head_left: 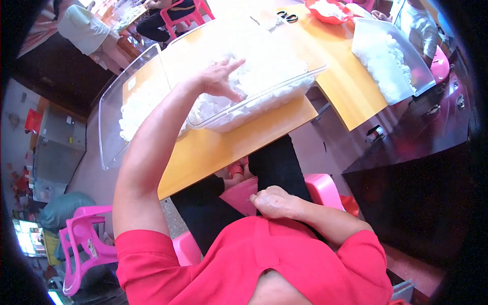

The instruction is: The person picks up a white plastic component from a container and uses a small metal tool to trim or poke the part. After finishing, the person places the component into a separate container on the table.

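My left arm reaches up over the table, and my left hand (219, 81) is open with its fingers spread over a clear plastic bin (269, 95). Small white pieces (203, 108) lie in that bin; glare washes out much of them, and I cannot tell their exact kind. Close to my lap, in front of my red shirt, my right hand (274, 202) is closed with its fingers curled in. Whatever it may hold is hidden. Left of my left forearm, a second clear bin (103, 127) holds more white looped pieces (133, 118).
Black-handled scissors (288, 18) lie at the wooden table's far side, near a red bowl (329, 11) of white pieces. A translucent bin (378, 61) stands at the right. Pink chairs (87, 244) and other people surround the table. A dark cabinet (406, 203) fills the right.
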The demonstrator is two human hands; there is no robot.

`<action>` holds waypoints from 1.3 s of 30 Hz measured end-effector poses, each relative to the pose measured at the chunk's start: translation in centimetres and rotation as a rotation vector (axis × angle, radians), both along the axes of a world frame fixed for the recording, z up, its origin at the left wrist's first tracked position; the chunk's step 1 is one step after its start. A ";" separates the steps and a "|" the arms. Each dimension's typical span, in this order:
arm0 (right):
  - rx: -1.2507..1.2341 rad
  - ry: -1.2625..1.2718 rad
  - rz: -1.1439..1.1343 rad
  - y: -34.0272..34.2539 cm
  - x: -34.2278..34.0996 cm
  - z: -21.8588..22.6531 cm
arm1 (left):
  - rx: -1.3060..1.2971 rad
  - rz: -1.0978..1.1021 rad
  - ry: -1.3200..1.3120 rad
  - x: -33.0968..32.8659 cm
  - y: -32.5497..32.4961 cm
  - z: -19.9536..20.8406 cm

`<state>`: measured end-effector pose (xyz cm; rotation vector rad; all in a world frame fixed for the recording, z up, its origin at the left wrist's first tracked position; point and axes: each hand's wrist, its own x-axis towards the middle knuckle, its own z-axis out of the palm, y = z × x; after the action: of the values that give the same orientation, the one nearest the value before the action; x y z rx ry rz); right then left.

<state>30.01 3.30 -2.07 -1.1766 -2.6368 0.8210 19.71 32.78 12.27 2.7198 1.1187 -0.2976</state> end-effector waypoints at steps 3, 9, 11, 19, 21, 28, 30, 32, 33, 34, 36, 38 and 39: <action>-0.016 0.016 0.033 -0.1 0.0 0.1 | -0.019 -0.061 0.039 -0.4 -0.5 0.3; -0.042 0.003 0.058 -0.2 -0.3 -0.2 | -0.058 0.026 -0.027 -0.3 -0.2 0.7; -0.058 -0.010 0.086 -0.1 -0.3 0.0 | -0.066 0.075 -0.081 -0.6 -0.6 0.2; -0.053 -0.066 0.055 -0.1 -0.4 0.1 | 0.000 0.067 -0.234 -0.9 -1.2 0.9; 0.000 -0.033 0.043 -0.3 -0.5 0.0 | 0.013 0.047 -0.230 -1.5 -0.8 0.3; -0.073 -0.094 0.073 -0.2 -0.3 0.3 | 0.072 0.044 -0.337 -1.2 -0.9 0.0; -0.075 -0.100 0.064 -0.3 -0.1 0.3 | 0.100 0.083 -0.419 -1.0 -1.2 0.4; -0.078 -0.096 0.092 -0.4 -0.1 0.6 | 0.145 0.092 -0.524 -1.5 -0.7 0.8; -0.078 -0.094 0.089 -0.4 -0.1 0.6 | 0.212 0.081 -0.571 -1.7 -0.5 0.9; -0.072 -0.096 0.093 -0.4 -0.1 0.5 | 0.211 0.079 -0.572 -1.7 -0.2 1.1; -0.069 -0.100 0.100 -0.4 -0.2 0.3 | 0.286 0.091 -0.647 -2.0 0.3 1.4; -0.050 -0.067 0.091 -0.3 -0.3 0.1 | 0.418 0.066 -0.658 -2.5 0.5 2.5; -0.053 -0.069 0.099 -0.2 -0.3 0.2 | 0.467 0.070 -0.666 -3.1 0.6 3.2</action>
<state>29.69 3.10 -1.83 -1.1138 -2.7649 0.8878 16.62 33.39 15.51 2.7649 1.1607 0.9196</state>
